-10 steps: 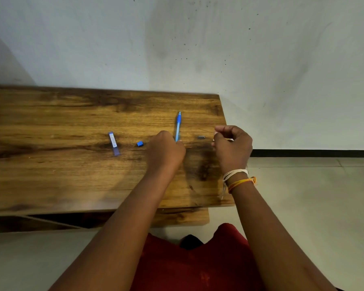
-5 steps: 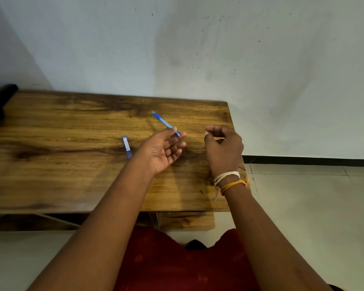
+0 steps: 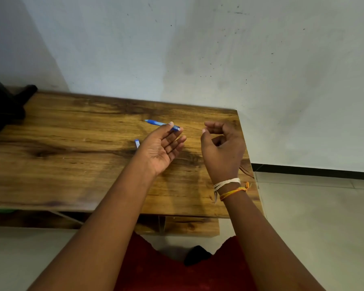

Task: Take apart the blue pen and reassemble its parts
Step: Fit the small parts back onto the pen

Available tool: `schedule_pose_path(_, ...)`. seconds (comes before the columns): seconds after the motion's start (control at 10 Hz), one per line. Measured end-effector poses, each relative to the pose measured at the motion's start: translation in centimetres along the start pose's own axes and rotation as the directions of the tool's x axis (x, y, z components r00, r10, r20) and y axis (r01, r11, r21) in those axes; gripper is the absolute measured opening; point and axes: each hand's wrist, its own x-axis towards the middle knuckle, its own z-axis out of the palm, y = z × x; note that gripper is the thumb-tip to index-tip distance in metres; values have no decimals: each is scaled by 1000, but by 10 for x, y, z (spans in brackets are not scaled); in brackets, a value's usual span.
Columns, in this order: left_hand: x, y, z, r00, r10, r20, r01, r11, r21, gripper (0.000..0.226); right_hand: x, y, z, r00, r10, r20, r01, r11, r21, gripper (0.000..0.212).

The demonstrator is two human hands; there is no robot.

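The wooden table point(image 3: 76, 156) fills the left and middle of the view, set against a pale wall point(image 3: 261, 70), with a tiled floor point(image 3: 324, 217) to its right. A dark object point(image 3: 2, 106) sits at the table's far left end, cut off by the frame edge and too dark to identify.

The left hand point(image 3: 160, 148) is palm up over the table, fingers loosely spread, pinching the blue pen barrel point(image 3: 161, 123) between thumb and index fingertip. The barrel lies nearly level, its tip pointing left and away. Half a second ago it slanted more steeply up to the left; a second ago the same hand was knuckles up with the barrel standing almost upright.

The right hand point(image 3: 222, 150), with white and orange threads point(image 3: 229, 186) at the wrist, is curled with thumb and index fingertips pressed together. Whether they grip a small part cannot be told; a thin dark line runs left from them, too fine to identify.

A small blue pen piece point(image 3: 137, 143) lies on the table just beside the left hand, partly hidden behind it. The two smaller bits seen a second ago are no longer visible.
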Motion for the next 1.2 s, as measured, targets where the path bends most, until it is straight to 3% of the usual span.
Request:
schedule_pose_path(0.3, -1, 7, -8, 1000, -25, 1, 25, 997, -79, 23, -7, -8, 12, 992, -99, 78, 93, 993, 79, 33)
schedule_pose_path(0.6, -3, 8, -11, 1000, -21, -4, 20, 995, -101, 34, -9, -7, 13, 991, -116, 68, 111, 992, 68, 33)
schedule_pose_path(1.2, -3, 9, -12, 1000, -26, 5, 27, 998, -52, 31, -13, -6, 16, 978, -151, 144, 154, 988, -11, 47)
